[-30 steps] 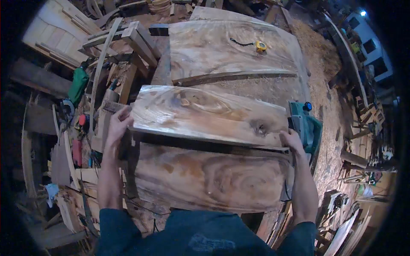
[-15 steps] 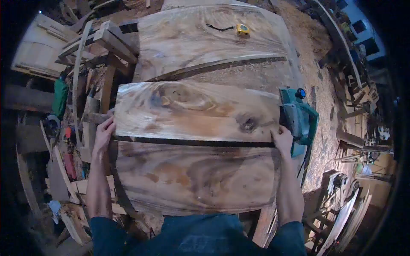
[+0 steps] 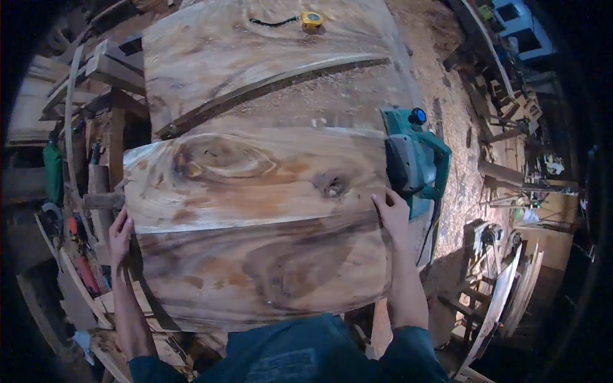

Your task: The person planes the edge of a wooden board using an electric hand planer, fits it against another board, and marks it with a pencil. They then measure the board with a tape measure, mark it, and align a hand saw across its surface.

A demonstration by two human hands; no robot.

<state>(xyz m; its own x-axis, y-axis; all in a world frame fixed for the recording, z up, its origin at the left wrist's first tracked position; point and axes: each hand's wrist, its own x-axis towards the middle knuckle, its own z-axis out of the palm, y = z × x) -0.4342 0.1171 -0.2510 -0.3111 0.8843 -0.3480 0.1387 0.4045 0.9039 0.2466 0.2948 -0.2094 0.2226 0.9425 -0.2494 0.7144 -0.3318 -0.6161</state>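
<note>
A broad wooden board (image 3: 255, 172) with swirling grain and a dark knot lies flat in front of me. Its near edge meets a second wooden board (image 3: 268, 268) closer to my body, with only a thin seam between them. My left hand (image 3: 120, 235) grips the left edge by the seam, its fingertips against the wood. At the right edge, my right hand (image 3: 393, 210) has its thumb on top of the far board and its other fingers round the side. A green power planer (image 3: 418, 159) sits just beyond my right hand.
A curved wooden strip (image 3: 274, 89) lies across a large slab (image 3: 211, 57) among sawdust. On the slab is a yellow tape measure (image 3: 311, 22). Timber offcuts (image 3: 115, 67) crowd the left side, near a green bottle-like object (image 3: 53, 172). Wood shavings (image 3: 456, 204) cover the floor at right.
The far board has come down and towards me, closing the dark gap to the near board. Both hands moved with it. The whole view has shifted, so things appear further left.
</note>
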